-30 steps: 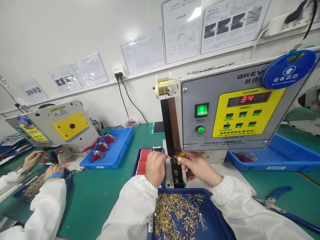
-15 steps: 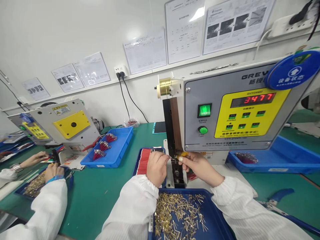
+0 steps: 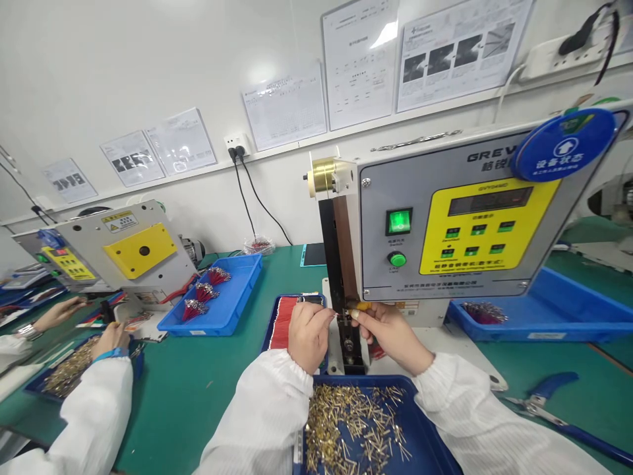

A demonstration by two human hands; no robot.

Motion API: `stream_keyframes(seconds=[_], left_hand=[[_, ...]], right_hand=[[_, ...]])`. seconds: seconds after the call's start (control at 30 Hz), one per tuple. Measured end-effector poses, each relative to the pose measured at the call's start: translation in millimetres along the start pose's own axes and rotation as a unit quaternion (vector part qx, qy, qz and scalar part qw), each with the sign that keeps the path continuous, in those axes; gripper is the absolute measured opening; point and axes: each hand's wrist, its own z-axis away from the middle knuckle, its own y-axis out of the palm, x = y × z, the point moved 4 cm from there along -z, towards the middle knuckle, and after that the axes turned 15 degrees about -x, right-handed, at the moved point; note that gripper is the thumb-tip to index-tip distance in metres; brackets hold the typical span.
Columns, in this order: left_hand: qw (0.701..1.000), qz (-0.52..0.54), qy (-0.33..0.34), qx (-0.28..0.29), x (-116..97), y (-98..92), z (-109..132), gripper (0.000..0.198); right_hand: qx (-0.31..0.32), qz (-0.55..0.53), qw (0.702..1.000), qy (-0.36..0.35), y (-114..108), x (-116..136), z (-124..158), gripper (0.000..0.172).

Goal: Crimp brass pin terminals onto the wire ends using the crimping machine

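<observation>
In the head view, my left hand (image 3: 310, 335) is closed in a pinch on a thin wire, its tip pointing at the machine's crimping head (image 3: 347, 323). My right hand (image 3: 388, 331) pinches from the other side, just under a yellow part (image 3: 363, 306). A small metal pin seems to be between its fingertips, mostly hidden by them. The two sets of fingertips nearly meet at the head. Below my hands sits a dark blue tray (image 3: 435, 442) with many gold two-legged pins (image 3: 341, 422). Red wires (image 3: 281, 322) lie in a tray left of the machine.
The grey machine box (image 3: 380, 185) with a yellow panel stands at right, a blue bin (image 3: 554, 323) behind it. Blue-handled pliers (image 3: 544, 399) lie at right. Another blue bin (image 3: 232, 297) holds red bundles. At far left a co-worker's hands (image 3: 106, 340) work at a similar machine.
The view has shifted slightly. Both my hands keep their pinches at the crimping head. The red digits on the machine's display showed before and now look dark.
</observation>
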Motion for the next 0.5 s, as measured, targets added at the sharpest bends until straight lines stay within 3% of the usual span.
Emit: stream_keyframes(seconds=[0.5], left_hand=[[1.000,0.000,-0.010,0.007,0,1.2,1,0.015]], right_hand=[[-0.041,0.021,0.999,0.005,3,-9,0,0.031]])
